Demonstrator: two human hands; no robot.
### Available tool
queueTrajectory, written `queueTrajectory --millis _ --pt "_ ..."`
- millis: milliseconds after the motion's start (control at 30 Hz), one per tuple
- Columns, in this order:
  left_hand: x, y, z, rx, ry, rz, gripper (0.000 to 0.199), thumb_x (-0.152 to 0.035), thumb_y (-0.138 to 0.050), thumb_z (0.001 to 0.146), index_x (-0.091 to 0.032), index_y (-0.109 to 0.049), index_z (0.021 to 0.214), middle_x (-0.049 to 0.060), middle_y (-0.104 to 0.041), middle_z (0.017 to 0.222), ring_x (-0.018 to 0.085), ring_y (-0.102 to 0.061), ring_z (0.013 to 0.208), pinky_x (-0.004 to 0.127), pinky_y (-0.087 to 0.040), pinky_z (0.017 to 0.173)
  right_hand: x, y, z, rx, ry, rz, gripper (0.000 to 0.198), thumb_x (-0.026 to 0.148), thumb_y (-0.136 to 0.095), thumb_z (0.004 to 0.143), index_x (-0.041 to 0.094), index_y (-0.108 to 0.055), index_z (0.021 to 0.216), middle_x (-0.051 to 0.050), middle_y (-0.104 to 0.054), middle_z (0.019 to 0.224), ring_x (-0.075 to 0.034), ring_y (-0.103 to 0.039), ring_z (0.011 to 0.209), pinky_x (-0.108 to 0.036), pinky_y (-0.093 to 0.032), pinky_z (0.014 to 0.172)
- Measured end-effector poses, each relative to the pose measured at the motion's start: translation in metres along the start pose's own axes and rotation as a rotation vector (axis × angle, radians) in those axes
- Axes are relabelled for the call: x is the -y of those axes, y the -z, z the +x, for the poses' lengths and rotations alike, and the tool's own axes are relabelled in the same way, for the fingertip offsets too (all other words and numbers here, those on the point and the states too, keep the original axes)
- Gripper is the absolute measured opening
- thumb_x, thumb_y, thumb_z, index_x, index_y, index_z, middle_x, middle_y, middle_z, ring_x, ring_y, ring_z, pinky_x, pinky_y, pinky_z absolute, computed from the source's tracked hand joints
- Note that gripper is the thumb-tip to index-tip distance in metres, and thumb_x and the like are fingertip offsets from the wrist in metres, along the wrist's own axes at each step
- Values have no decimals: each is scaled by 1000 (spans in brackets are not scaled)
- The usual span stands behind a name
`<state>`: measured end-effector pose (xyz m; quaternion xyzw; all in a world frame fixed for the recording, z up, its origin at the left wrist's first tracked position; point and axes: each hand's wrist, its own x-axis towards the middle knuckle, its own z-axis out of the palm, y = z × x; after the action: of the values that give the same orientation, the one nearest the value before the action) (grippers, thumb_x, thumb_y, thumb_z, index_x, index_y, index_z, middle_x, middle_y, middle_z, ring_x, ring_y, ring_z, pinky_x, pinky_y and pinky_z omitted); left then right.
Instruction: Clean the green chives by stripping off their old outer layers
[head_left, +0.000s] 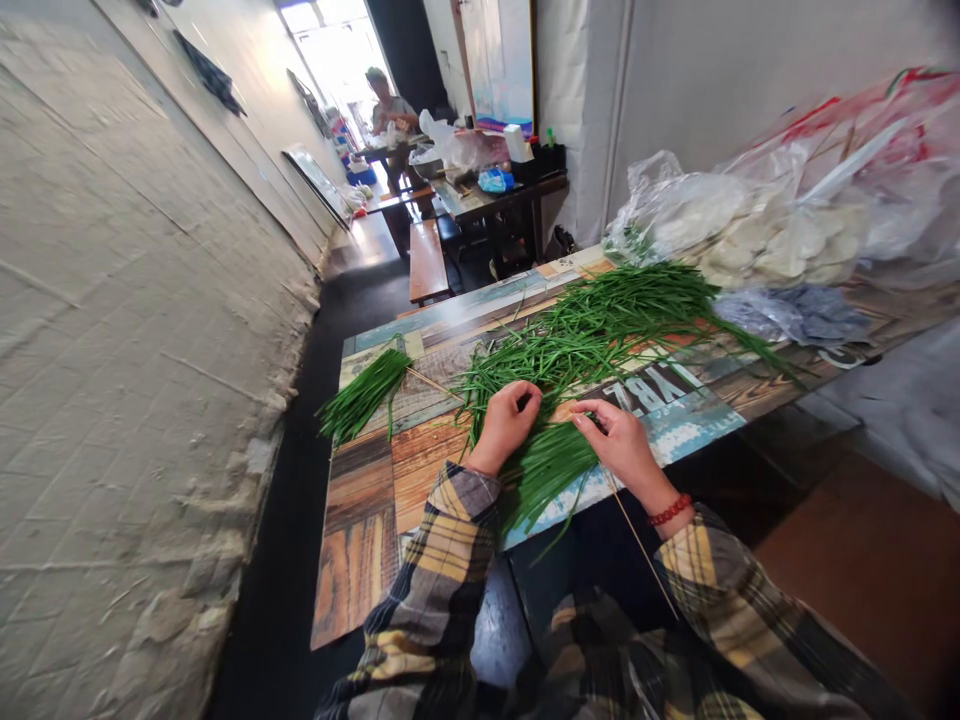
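Observation:
My left hand (511, 425) is closed in a pinch at the edge of a pile of green garlic chives; what its fingertips hold, if anything, is too small to make out. My right hand (616, 445), a red bead bracelet at its wrist, pinches a thin wooden skewer (637, 540) that slants down past the table edge. Beneath and between both hands lies a row of chives (551, 470), their ends toward me. The larger loose chive pile (592, 320) spreads just beyond. To the left, a finished-looking fan of chives (367, 395) sits on its own skewer (435, 385).
Clear plastic bags (787, 220) with pale flat pieces inside crowd the table's right end. The patchwork wood-print table (360, 560) stands near a rough white wall (150, 300) on the left. Farther back, a person (390, 105) sits by a cluttered table (480, 200) and a bench (429, 260).

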<state>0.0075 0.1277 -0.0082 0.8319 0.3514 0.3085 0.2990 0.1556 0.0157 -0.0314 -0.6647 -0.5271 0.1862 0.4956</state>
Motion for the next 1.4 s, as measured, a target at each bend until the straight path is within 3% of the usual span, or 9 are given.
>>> queueTrajectory --millis 367,767,1400 --pt "-13 -13 -5 67 -23 -46 13 -17 -52 80 -15 -63 74 1 -61 71 11 -53 68 22 -40 65 2 0 1 4 33 -58 26 38 -52 84 19 -69 91 -2 -67 70 -15 -56 57 -26 -40 54" --pt "-14 -14 -6 55 -80 -90 13 -15 -54 80 -16 -65 75 2 -66 76 12 -59 72 23 -44 68 1 -1 1 16 7 -67 28 39 -53 84 18 -69 90 -1 -63 63 -13 -47 50 -26 -34 51" --pt "-14 -13 -7 51 -117 -100 13 -13 -55 80 -16 -67 78 2 -65 76 12 -59 72 23 -44 68 1 -1 2 9 37 -57 25 37 -52 84 20 -69 89 -3 -70 75 -15 -56 56 -27 -41 55"
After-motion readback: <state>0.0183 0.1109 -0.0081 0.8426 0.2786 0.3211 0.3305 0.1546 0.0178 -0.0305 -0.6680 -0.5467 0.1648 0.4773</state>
